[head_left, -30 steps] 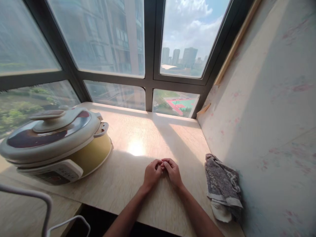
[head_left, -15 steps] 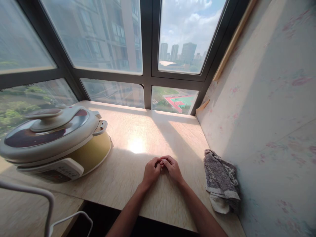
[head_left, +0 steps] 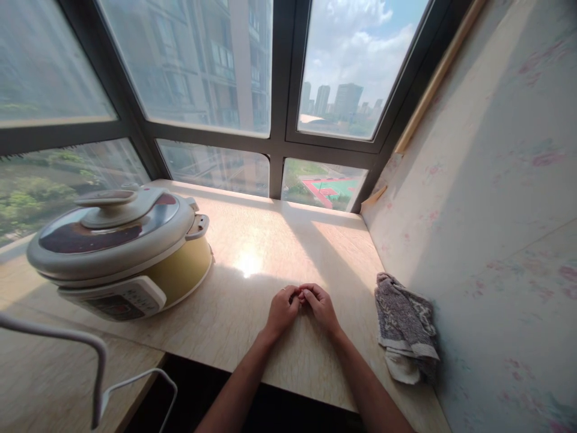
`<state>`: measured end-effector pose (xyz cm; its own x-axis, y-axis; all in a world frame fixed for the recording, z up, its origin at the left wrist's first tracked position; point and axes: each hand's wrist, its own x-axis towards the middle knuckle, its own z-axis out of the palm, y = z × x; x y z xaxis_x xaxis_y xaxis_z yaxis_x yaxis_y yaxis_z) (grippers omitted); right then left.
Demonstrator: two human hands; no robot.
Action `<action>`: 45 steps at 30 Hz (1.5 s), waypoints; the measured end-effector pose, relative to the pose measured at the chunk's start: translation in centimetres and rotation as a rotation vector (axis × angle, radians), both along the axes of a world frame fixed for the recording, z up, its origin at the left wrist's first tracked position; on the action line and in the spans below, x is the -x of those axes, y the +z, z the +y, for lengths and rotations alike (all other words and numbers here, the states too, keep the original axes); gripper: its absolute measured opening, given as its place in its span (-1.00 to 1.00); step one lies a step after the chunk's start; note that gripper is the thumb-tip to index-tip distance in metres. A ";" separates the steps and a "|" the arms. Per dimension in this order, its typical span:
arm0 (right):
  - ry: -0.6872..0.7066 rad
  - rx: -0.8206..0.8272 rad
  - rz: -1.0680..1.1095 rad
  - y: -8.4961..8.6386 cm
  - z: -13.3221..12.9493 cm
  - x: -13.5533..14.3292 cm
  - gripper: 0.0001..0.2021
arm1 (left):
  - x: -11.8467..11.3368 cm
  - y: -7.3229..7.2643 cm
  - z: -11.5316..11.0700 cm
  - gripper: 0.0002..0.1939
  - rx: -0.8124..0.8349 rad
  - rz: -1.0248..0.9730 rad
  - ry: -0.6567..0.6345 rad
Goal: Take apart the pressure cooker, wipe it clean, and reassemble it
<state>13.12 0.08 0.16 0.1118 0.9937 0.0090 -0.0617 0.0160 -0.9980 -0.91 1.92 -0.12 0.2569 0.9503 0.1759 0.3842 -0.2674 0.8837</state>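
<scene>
Pale, marble-veined stone makes up the countertop (head_left: 252, 325), smooth and glossy where sunlight pools on it, and both of the person's hands rest on it with nothing in them. Left hand (head_left: 282, 310) and right hand (head_left: 321, 307) lie loosely curled, knuckles up, their fingertips touching at the middle; a thin ring may sit on a left finger, though the picture is too small to be sure. Nearest to them, just off the right hand against the wall (head_left: 496, 210), is a grey towel (head_left: 404, 325), crumpled and nubbly, with a paler hem hanging toward the counter's edge. Well apart on the left stands a round electric cooker (head_left: 126, 252), with a cream plastic lid, a yellow body and a flat control panel at its front. By the look of it this is a pause with no work in hand; any pick-up would first call for parting the fingers. White bent wire (head_left: 99, 373) shows at lower left.
</scene>
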 end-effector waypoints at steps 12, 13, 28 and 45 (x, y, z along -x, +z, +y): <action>-0.022 -0.025 -0.049 0.0 -0.4 0.1 -0.67 | -0.1 -0.2 -0.1 -0.82 0.006 0.000 0.009; -0.022 -0.026 -0.052 0.0 -0.4 0.1 -0.67 | -0.1 -0.1 -0.1 -0.82 0.005 0.003 0.010; -0.012 -0.020 -0.055 -0.2 -0.5 0.0 -0.63 | -0.2 -0.2 -0.1 -0.81 0.000 0.022 0.009; -0.035 -0.009 -0.098 0.1 -0.6 -0.1 -0.54 | -0.2 -0.2 -0.2 -0.79 -0.012 -0.012 0.017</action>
